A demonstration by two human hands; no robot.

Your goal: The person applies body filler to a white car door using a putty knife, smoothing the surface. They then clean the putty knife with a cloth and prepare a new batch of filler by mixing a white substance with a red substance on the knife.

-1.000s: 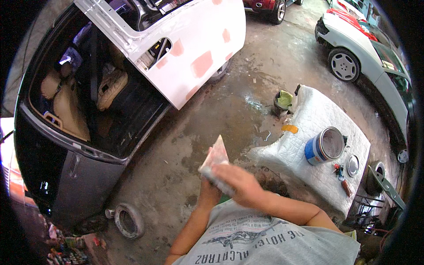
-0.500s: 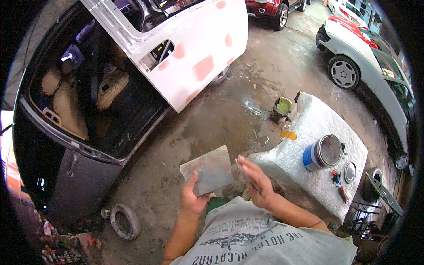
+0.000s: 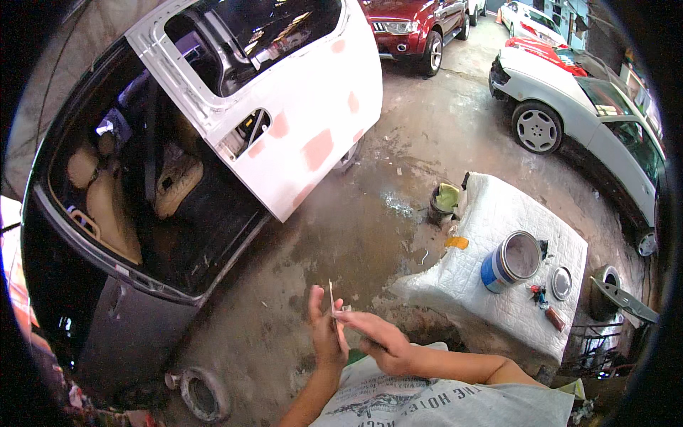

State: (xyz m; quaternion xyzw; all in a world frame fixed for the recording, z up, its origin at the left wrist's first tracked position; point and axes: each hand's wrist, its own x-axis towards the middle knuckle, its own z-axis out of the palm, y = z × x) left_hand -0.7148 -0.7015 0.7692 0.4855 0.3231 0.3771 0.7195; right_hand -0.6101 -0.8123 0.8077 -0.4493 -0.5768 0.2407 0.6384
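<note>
A thin flat grey plate (image 3: 331, 297) stands nearly edge-on in front of my body. My left hand (image 3: 329, 345) grips it from the left, fingers upright along its face. My right hand (image 3: 384, 343) reaches in from the right with fingers long and close together, their tips at the plate. A small pale edge shows by those fingertips; what the right hand pinches is too hidden to name. Both hands are left of the white padded cover (image 3: 434, 285), on which an open blue paint can (image 3: 511, 260) stands with grey inside it.
On the cover are a round lid (image 3: 561, 283), a brown-handled tool (image 3: 555, 319) and an orange piece (image 3: 457, 243). A bucket with a green lining (image 3: 442, 202) stands behind. A white car door with pink patches (image 3: 306, 142) hangs open at left. Cars stand beyond.
The plate has turned from face-up to edge-on. My right hand has moved left and down to meet it. The view has shifted, bringing more of the far cars in.
</note>
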